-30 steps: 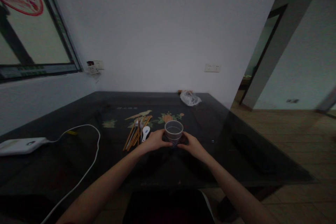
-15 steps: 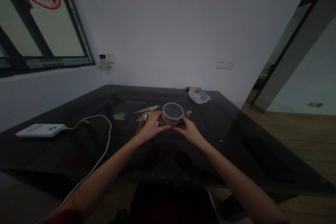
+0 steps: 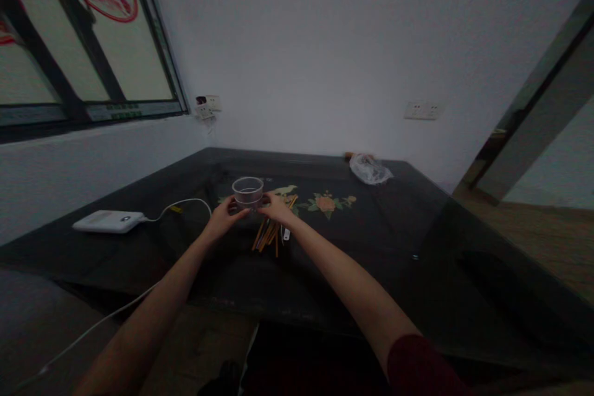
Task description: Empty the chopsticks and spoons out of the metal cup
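A round clear plastic container (image 3: 248, 195) is held upright between my two hands over the dark table. My left hand (image 3: 223, 215) grips its left side, thumb toward the front. On the opposite side my right hand (image 3: 275, 206) has its fingers and thumb against the wall. Just below and partly behind my right hand and wrist lies a loose bundle of thin wooden sticks, perhaps chopsticks (image 3: 265, 236). A small white-handled utensil (image 3: 286, 234) is among them, its other end hidden by my forearm. Whether the container touches the table I cannot tell.
The dark table (image 3: 352, 272) has a printed flower pattern (image 3: 325, 203). A white power bank (image 3: 110, 221) with a white cable lies at the left. Toward the back right is a crumpled clear plastic bag (image 3: 370, 169). Wall sockets (image 3: 423, 111) are behind.
Both hands have carried the clear container to the left across the table. The bundle of sticks, mostly hidden earlier, now shows beside my right wrist. The view has turned slightly left.
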